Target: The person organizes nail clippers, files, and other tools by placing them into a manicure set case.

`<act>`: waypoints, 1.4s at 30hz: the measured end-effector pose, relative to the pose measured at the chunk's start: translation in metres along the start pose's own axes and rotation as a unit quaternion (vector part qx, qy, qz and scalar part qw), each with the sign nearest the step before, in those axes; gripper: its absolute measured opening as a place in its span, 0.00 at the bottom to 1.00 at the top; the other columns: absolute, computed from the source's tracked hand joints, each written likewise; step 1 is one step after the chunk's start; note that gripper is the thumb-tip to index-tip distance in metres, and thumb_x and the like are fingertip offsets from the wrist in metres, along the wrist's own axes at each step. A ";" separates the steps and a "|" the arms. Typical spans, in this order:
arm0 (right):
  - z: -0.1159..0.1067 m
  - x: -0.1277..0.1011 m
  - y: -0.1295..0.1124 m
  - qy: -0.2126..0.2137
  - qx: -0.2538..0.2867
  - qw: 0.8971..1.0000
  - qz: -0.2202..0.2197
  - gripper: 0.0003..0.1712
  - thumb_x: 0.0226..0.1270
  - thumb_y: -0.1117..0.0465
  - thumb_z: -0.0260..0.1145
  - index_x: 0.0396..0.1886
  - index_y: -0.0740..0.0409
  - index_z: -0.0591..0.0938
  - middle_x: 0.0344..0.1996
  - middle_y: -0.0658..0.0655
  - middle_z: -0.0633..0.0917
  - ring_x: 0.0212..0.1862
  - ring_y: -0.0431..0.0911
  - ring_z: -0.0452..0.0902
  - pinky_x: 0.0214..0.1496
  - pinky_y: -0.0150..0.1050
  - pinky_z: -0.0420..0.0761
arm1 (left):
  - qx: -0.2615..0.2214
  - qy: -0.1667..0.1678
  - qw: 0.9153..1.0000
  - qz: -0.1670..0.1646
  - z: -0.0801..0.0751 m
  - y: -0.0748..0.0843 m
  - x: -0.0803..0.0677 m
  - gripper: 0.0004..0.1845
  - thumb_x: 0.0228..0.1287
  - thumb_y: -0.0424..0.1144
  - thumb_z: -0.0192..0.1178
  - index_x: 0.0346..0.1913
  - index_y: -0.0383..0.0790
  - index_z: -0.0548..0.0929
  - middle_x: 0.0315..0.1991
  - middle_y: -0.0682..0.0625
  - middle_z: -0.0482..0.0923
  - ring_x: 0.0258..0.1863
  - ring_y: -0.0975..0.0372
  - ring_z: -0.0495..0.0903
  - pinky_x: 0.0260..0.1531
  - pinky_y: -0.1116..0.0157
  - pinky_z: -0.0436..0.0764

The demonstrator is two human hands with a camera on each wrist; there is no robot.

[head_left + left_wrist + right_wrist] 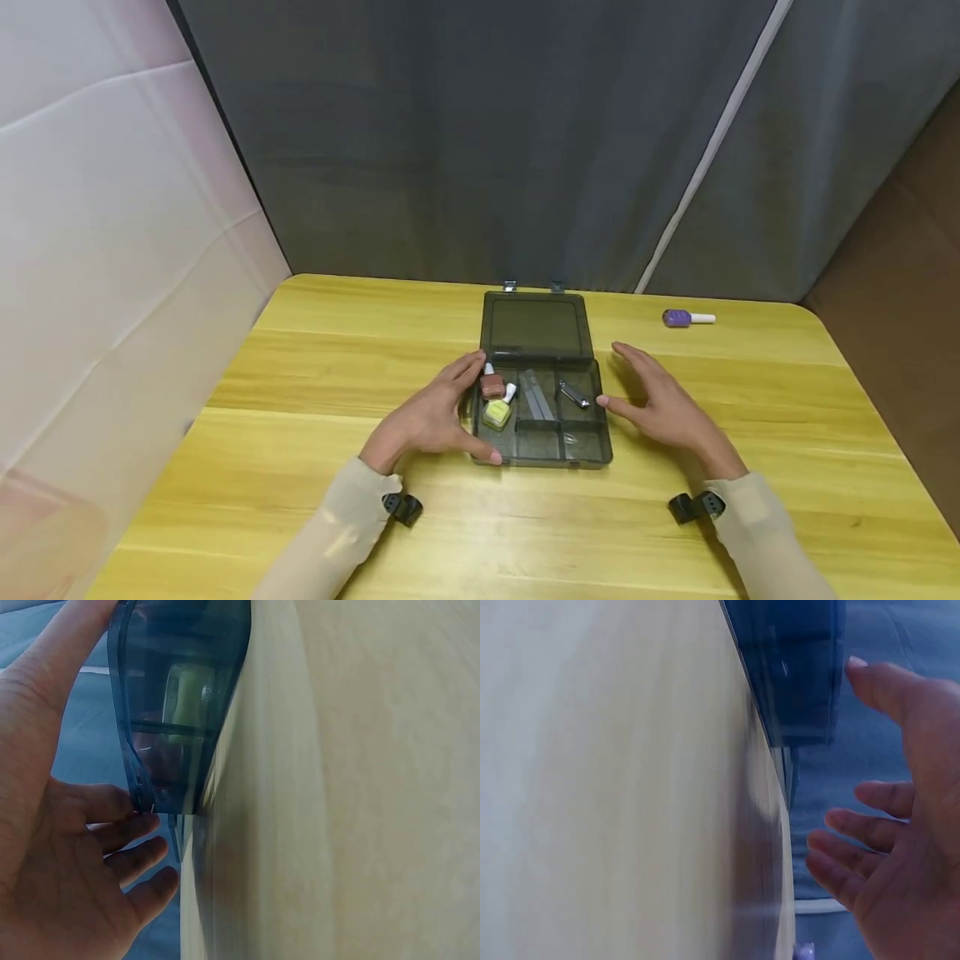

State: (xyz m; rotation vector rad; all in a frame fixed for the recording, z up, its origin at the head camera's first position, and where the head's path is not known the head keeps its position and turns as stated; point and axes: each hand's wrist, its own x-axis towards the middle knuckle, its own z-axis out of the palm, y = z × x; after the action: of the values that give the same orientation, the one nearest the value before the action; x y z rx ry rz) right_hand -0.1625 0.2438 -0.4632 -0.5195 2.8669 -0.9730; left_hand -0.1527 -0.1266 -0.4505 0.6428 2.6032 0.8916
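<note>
Yellow wood grain covered the table where a person sat with both forearms in pale beige sleeves stretched forward. Nearest the viewer, a small black camera mount was strapped at each wrist. Just beyond them, a smoky, see-through plastic organiser box lay open at the middle of the table, its lid folded flat on the far side.

The left hand rested against the box's left side, fingers loosely spread, thumb at the near left corner and fingertips touching the far left corner; it gripped nothing. The right hand hovered just beside the box's right side, fingers straight and spread, apart from the wall, holding nothing.

Inside the box's compartments lay a yellow nail polish bottle, a reddish-brown nail polish bottle just behind it, a grey nail file and metal nail clippers.

Farther off, near the table's far right edge, a purple nail polish bottle lay on its side, well apart from the box. Grey curtain hung behind.
</note>
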 end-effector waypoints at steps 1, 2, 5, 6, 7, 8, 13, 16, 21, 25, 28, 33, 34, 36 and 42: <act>-0.001 0.000 0.002 0.005 -0.003 1.000 0.005 0.53 0.69 0.37 0.68 0.83 0.52 0.55 0.81 0.64 0.59 0.80 0.65 0.53 0.77 0.68 0.56 | -0.001 -0.001 1.000 -0.002 0.000 0.000 0.000 0.79 0.34 0.72 0.80 0.84 0.48 0.42 0.86 0.55 0.35 0.84 0.54 0.42 0.75 0.48 0.65; -0.003 0.001 0.004 0.009 -0.006 1.000 0.011 0.53 0.69 0.37 0.68 0.83 0.52 0.55 0.81 0.64 0.59 0.80 0.66 0.53 0.77 0.69 0.56 | -0.002 -0.002 1.000 -0.003 0.001 0.000 0.001 0.79 0.34 0.71 0.80 0.84 0.48 0.42 0.86 0.55 0.35 0.84 0.54 0.42 0.75 0.48 0.65; -0.008 0.002 0.008 0.015 -0.011 0.999 0.028 0.54 0.68 0.36 0.68 0.84 0.52 0.54 0.81 0.66 0.58 0.80 0.67 0.52 0.77 0.70 0.56 | 0.003 -0.003 1.000 -0.007 0.001 0.000 0.001 0.79 0.34 0.71 0.80 0.84 0.49 0.42 0.86 0.55 0.35 0.84 0.55 0.43 0.76 0.49 0.65; -0.010 0.003 0.010 0.018 -0.012 0.999 0.031 0.55 0.68 0.35 0.68 0.84 0.53 0.54 0.80 0.67 0.58 0.80 0.68 0.52 0.76 0.70 0.56 | 0.004 -0.003 1.000 -0.007 0.001 0.000 0.001 0.79 0.34 0.71 0.80 0.84 0.48 0.42 0.86 0.55 0.35 0.84 0.54 0.43 0.76 0.49 0.65; -0.012 0.003 0.011 0.021 -0.012 0.999 0.035 0.55 0.68 0.35 0.68 0.84 0.53 0.54 0.80 0.67 0.58 0.80 0.68 0.52 0.76 0.70 0.56 | 0.006 -0.003 1.000 -0.007 0.001 0.000 0.000 0.79 0.34 0.71 0.80 0.84 0.49 0.42 0.86 0.55 0.35 0.84 0.55 0.43 0.76 0.49 0.65; -0.014 0.004 0.013 0.024 -0.013 0.999 0.038 0.56 0.68 0.35 0.68 0.84 0.54 0.53 0.80 0.67 0.59 0.80 0.68 0.53 0.76 0.70 0.56 | 0.006 -0.003 1.000 -0.007 0.001 0.000 0.000 0.79 0.34 0.71 0.80 0.84 0.49 0.42 0.86 0.56 0.35 0.84 0.55 0.43 0.76 0.49 0.65; -0.024 0.007 0.020 0.044 -0.020 0.997 0.059 0.58 0.69 0.35 0.67 0.84 0.58 0.50 0.79 0.71 0.59 0.78 0.70 0.53 0.74 0.72 0.57 | 0.004 -0.003 1.000 -0.004 0.001 0.001 0.001 0.79 0.34 0.71 0.80 0.84 0.49 0.42 0.86 0.55 0.35 0.84 0.55 0.43 0.76 0.49 0.65; -0.031 0.009 0.024 0.056 -0.021 0.996 0.071 0.59 0.70 0.36 0.67 0.84 0.61 0.48 0.78 0.74 0.59 0.77 0.71 0.56 0.73 0.72 0.60 | 0.004 -0.004 1.000 -0.003 0.001 0.001 0.003 0.79 0.34 0.71 0.80 0.84 0.49 0.42 0.86 0.55 0.35 0.84 0.55 0.43 0.76 0.49 0.65; -0.038 0.013 0.033 0.081 -0.019 0.993 0.086 0.57 0.70 0.37 0.67 0.82 0.65 0.52 0.77 0.75 0.61 0.74 0.72 0.61 0.70 0.72 0.64 | 0.002 -0.004 1.000 -0.003 0.001 0.002 0.006 0.79 0.35 0.70 0.80 0.84 0.49 0.41 0.86 0.55 0.35 0.84 0.55 0.43 0.76 0.49 0.65; -0.042 0.015 0.041 0.095 -0.016 0.990 0.102 0.55 0.70 0.38 0.67 0.80 0.67 0.55 0.74 0.77 0.63 0.72 0.73 0.64 0.69 0.72 0.67 | -0.001 -0.005 1.000 -0.005 0.001 0.001 0.007 0.79 0.35 0.70 0.81 0.84 0.49 0.41 0.86 0.56 0.34 0.84 0.55 0.43 0.76 0.49 0.64; -0.045 0.019 0.047 0.107 -0.010 0.988 0.112 0.51 0.70 0.38 0.67 0.78 0.65 0.60 0.72 0.77 0.66 0.69 0.73 0.67 0.67 0.72 0.69 | -0.003 -0.005 1.000 -0.007 0.001 0.001 0.008 0.79 0.35 0.70 0.81 0.84 0.50 0.41 0.86 0.56 0.35 0.84 0.55 0.43 0.76 0.49 0.64; -0.050 0.026 0.059 0.121 -0.008 0.984 0.127 0.50 0.70 0.37 0.66 0.77 0.64 0.62 0.70 0.77 0.69 0.69 0.73 0.67 0.67 0.72 0.67 | -0.003 -0.003 1.000 -0.009 0.001 0.001 0.009 0.79 0.34 0.69 0.81 0.84 0.50 0.41 0.86 0.56 0.35 0.84 0.55 0.44 0.77 0.49 0.63; -0.051 0.028 0.061 0.123 -0.011 0.984 0.131 0.51 0.71 0.37 0.66 0.78 0.66 0.61 0.70 0.77 0.68 0.70 0.73 0.65 0.68 0.72 0.66 | -0.003 -0.003 1.000 -0.009 0.001 0.001 0.009 0.79 0.34 0.70 0.81 0.84 0.50 0.41 0.86 0.56 0.35 0.84 0.55 0.44 0.77 0.49 0.63; -0.054 0.031 0.065 0.126 -0.017 0.982 0.137 0.54 0.71 0.37 0.65 0.79 0.69 0.57 0.71 0.78 0.68 0.72 0.74 0.62 0.71 0.72 0.62 | -0.004 -0.004 1.000 -0.010 0.001 0.001 0.010 0.79 0.34 0.70 0.81 0.84 0.51 0.41 0.86 0.56 0.35 0.84 0.54 0.44 0.76 0.49 0.63; -0.059 0.043 0.074 0.135 -0.023 0.979 0.150 0.54 0.73 0.41 0.64 0.80 0.73 0.53 0.69 0.80 0.68 0.72 0.75 0.59 0.74 0.70 0.58 | -0.007 -0.005 1.000 -0.014 0.000 0.001 0.010 0.79 0.34 0.71 0.80 0.84 0.54 0.40 0.86 0.56 0.35 0.84 0.53 0.45 0.76 0.47 0.63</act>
State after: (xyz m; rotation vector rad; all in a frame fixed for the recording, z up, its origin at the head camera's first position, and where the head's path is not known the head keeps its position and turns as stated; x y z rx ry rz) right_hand -0.2346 0.3185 -0.4585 0.0525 3.0832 -0.9916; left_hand -0.1606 -0.1209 -0.4511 0.6042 2.5874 0.8957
